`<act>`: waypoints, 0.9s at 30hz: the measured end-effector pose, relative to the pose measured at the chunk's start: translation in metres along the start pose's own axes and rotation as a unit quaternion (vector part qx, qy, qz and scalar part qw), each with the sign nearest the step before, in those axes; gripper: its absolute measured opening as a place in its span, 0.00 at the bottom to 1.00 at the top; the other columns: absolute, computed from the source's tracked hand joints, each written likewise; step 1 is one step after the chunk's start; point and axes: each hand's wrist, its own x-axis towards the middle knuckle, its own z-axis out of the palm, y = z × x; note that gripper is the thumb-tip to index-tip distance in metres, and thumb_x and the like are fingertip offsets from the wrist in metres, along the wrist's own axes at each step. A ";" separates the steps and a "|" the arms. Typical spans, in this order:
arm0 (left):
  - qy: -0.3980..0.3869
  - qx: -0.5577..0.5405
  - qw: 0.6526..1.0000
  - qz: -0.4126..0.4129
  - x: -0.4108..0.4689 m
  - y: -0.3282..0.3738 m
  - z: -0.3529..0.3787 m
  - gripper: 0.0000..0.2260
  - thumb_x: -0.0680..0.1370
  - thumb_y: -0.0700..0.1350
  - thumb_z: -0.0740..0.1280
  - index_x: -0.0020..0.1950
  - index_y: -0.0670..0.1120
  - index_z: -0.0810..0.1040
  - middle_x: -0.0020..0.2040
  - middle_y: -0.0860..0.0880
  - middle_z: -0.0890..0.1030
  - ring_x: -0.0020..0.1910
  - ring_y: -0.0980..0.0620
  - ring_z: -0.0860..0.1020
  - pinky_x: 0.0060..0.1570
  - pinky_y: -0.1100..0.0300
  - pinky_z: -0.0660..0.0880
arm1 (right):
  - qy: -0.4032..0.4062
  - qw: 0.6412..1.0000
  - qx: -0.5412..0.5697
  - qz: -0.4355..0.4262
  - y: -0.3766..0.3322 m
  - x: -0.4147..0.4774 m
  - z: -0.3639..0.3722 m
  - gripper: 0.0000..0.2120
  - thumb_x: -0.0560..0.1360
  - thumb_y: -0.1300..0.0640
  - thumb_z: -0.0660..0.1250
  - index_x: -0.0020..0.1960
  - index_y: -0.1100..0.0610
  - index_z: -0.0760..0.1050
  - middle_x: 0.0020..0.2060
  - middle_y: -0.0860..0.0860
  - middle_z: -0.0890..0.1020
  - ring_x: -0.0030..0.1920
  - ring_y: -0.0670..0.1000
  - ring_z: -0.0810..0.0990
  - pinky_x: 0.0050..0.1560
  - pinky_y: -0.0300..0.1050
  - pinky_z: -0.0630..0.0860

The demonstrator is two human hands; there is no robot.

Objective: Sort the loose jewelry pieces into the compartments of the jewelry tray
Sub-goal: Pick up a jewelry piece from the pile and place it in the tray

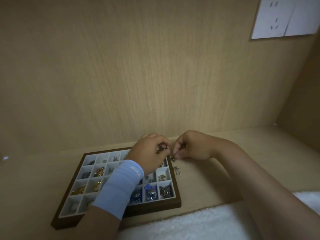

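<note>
A dark wooden jewelry tray (155, 204) with white compartments lies on the light wood desk; gold, silver and blue pieces fill many cells. My left hand (147, 153), with a light blue wristband, hovers over the tray's far right corner, fingers closed on a small metal piece (158, 150). My right hand (191, 147) is just right of the tray, pinching another small dark jewelry piece (173, 158) at its fingertips. A little heap of loose silver pieces (177, 170) lies on the desk beside the tray's right edge.
A wood-grain back wall (138, 66) rises right behind the hands, and a side wall (304, 101) closes the right. A white socket plate (284, 18) sits at the upper right. White fluffy fabric (199, 224) covers the near edge.
</note>
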 end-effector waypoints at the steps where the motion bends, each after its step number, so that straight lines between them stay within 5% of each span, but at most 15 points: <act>1: -0.005 -0.024 1.000 -0.007 0.000 0.001 -0.001 0.07 0.75 0.48 0.70 0.52 0.58 0.80 0.46 0.61 0.78 0.49 0.59 0.74 0.54 0.59 0.73 | 0.006 1.000 0.016 -0.005 0.000 0.000 -0.001 0.04 0.75 0.59 0.73 0.47 0.52 0.84 0.36 0.42 0.82 0.34 0.34 0.77 0.41 0.28 0.71; 5: -0.015 -0.164 0.984 -0.065 0.001 0.005 -0.011 0.09 0.74 0.45 0.73 0.53 0.56 0.81 0.45 0.58 0.84 0.47 0.60 0.80 0.51 0.65 0.76 | 0.028 0.991 0.129 -0.020 -0.004 -0.003 -0.004 0.04 0.79 0.62 0.68 0.48 0.57 0.81 0.35 0.48 0.81 0.32 0.45 0.74 0.35 0.39 0.73; 9: -0.009 -0.232 0.969 -0.083 0.002 0.000 -0.028 0.12 0.72 0.44 0.75 0.53 0.56 0.80 0.44 0.55 0.86 0.47 0.56 0.83 0.54 0.58 0.77 | 0.057 0.973 0.217 -0.055 -0.018 -0.005 -0.002 0.05 0.81 0.63 0.65 0.52 0.62 0.78 0.38 0.55 0.80 0.29 0.44 0.74 0.31 0.36 0.73; 13: 0.004 -0.258 0.962 -0.090 0.002 -0.004 -0.044 0.08 0.72 0.42 0.75 0.50 0.50 0.82 0.41 0.51 0.86 0.45 0.49 0.84 0.52 0.54 0.80 | 0.090 0.958 0.260 -0.077 -0.028 -0.002 0.005 0.04 0.80 0.62 0.65 0.52 0.62 0.79 0.38 0.55 0.81 0.29 0.45 0.75 0.29 0.35 0.72; 20: 0.043 -0.253 0.962 -0.091 0.002 -0.013 -0.056 0.06 0.72 0.42 0.75 0.43 0.53 0.84 0.37 0.52 0.84 0.37 0.58 0.78 0.43 0.61 0.76 | 0.149 0.935 0.312 -0.082 -0.048 0.001 0.016 0.04 0.78 0.65 0.68 0.51 0.65 0.79 0.36 0.55 0.81 0.25 0.43 0.75 0.25 0.33 0.70; 27: 0.042 -0.273 0.957 -0.093 0.002 -0.012 -0.063 0.05 0.73 0.42 0.74 0.47 0.50 0.83 0.35 0.55 0.83 0.35 0.57 0.75 0.44 0.60 0.76 | 0.172 0.927 0.330 -0.040 -0.058 0.001 0.019 0.05 0.76 0.61 0.71 0.51 0.60 0.83 0.37 0.50 0.85 0.28 0.48 0.78 0.25 0.38 0.68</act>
